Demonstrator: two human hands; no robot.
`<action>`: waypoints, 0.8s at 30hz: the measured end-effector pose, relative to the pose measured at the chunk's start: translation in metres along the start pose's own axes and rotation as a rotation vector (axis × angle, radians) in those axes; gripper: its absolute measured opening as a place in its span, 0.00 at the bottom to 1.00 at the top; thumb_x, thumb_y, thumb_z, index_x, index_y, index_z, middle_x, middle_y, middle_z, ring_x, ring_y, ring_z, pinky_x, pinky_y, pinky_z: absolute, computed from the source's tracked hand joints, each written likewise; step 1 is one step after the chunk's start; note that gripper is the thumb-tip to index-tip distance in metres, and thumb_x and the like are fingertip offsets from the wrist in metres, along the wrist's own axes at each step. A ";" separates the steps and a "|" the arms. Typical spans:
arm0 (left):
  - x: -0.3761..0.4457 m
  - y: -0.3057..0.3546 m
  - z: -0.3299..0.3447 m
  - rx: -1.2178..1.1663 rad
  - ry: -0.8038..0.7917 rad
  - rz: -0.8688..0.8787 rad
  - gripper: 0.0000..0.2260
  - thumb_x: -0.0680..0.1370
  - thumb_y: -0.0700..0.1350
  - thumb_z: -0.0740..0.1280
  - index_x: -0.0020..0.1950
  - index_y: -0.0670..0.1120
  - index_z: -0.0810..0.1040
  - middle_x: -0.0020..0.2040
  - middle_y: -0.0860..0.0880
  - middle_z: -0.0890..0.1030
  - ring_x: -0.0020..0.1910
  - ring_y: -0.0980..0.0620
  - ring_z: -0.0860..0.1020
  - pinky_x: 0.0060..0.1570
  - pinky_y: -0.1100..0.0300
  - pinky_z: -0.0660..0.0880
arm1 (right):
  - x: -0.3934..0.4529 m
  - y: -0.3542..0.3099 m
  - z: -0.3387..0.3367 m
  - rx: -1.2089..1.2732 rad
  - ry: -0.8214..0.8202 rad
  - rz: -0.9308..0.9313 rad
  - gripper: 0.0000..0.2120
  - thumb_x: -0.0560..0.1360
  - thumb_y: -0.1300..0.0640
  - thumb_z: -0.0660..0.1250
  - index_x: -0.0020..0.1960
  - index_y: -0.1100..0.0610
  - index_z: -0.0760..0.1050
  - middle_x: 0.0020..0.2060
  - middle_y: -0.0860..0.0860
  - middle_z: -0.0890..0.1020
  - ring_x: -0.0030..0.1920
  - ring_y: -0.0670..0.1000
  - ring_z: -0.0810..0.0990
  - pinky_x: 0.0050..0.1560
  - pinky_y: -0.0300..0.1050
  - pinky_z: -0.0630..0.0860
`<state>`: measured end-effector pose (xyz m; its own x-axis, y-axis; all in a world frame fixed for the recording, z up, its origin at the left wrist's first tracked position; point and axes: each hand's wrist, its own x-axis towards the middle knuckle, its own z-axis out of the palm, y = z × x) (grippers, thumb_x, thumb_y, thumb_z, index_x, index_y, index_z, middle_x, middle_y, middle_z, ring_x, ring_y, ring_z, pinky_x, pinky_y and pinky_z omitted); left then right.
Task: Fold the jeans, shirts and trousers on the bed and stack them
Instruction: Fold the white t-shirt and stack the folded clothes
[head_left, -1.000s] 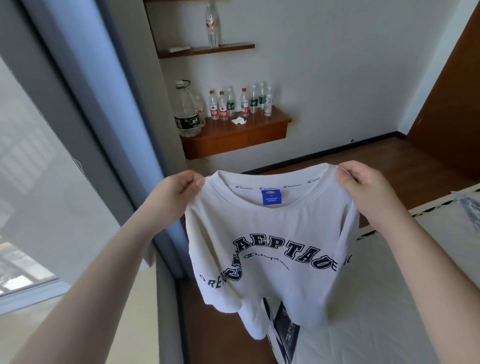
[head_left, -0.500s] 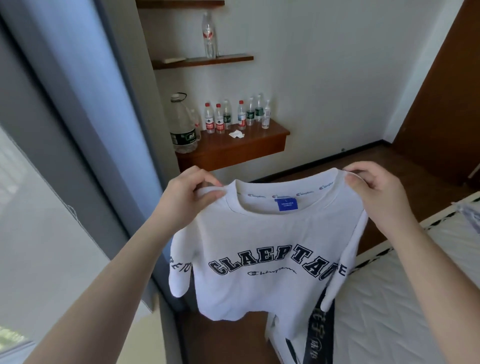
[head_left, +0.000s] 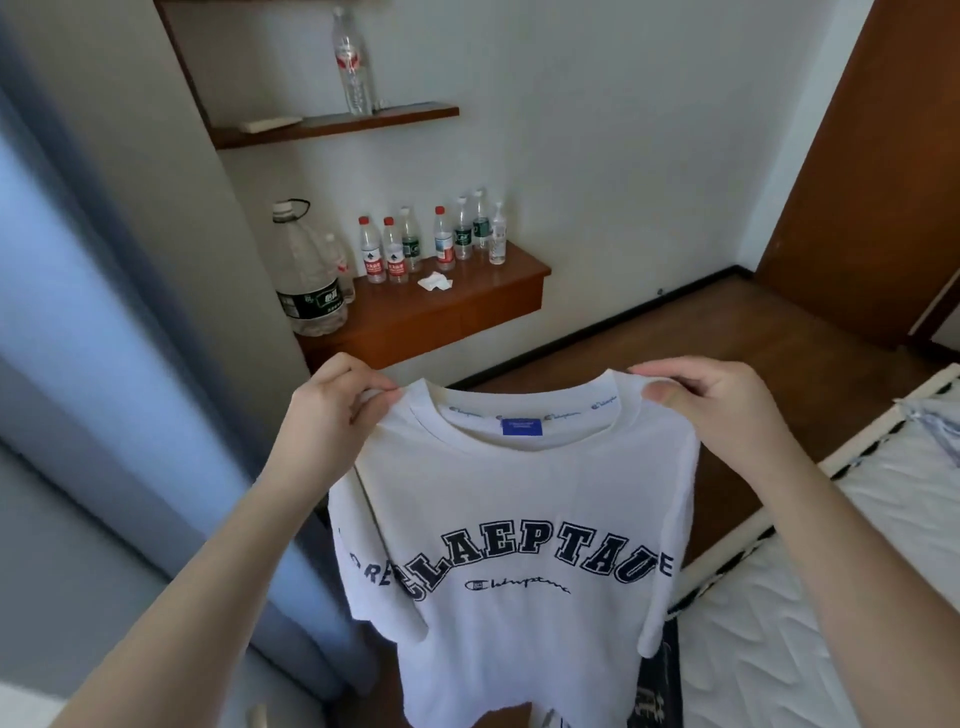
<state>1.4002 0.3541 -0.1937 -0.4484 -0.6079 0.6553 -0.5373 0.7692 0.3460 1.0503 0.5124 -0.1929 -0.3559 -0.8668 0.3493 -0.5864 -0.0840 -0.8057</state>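
Both hands, left (head_left: 332, 415) and right (head_left: 727, 410), pinch shirt (head_left: 519, 519) shoulders mid-frame. Keep grip level, lower shirt flat onto bed (head_left: 841, 597) lower right, print down.

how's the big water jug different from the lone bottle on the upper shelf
The big jug is wide and squat with a dark label and a carry handle; the lone bottle is slim with a red label. The jug stands on the lower wooden ledge beside other bottles; the lone bottle stands on the upper shelf. Both are clear plastic and upright.
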 end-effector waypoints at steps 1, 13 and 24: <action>0.010 -0.003 0.005 -0.026 0.013 -0.031 0.01 0.74 0.37 0.73 0.44 0.43 0.83 0.44 0.51 0.78 0.42 0.61 0.76 0.45 0.76 0.68 | 0.010 0.005 0.000 -0.013 -0.016 -0.007 0.09 0.74 0.57 0.72 0.53 0.49 0.85 0.47 0.38 0.85 0.49 0.39 0.82 0.47 0.30 0.75; 0.101 -0.038 0.063 -0.289 -0.051 -0.205 0.13 0.77 0.40 0.71 0.40 0.59 0.78 0.45 0.58 0.78 0.44 0.66 0.74 0.44 0.78 0.65 | 0.085 0.041 0.016 -0.053 0.106 0.004 0.07 0.77 0.60 0.69 0.48 0.50 0.83 0.43 0.41 0.84 0.45 0.44 0.80 0.45 0.34 0.74; 0.195 -0.098 0.132 -0.409 -0.170 -0.177 0.09 0.80 0.47 0.66 0.42 0.61 0.74 0.46 0.59 0.78 0.44 0.67 0.74 0.41 0.75 0.66 | 0.151 0.045 0.048 -0.130 0.310 0.221 0.08 0.80 0.55 0.63 0.46 0.44 0.77 0.41 0.38 0.82 0.45 0.36 0.78 0.41 0.30 0.72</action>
<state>1.2714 0.1341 -0.1881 -0.5039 -0.7343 0.4549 -0.3064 0.6444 0.7007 1.0054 0.3539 -0.1991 -0.6748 -0.6660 0.3180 -0.5511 0.1680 -0.8174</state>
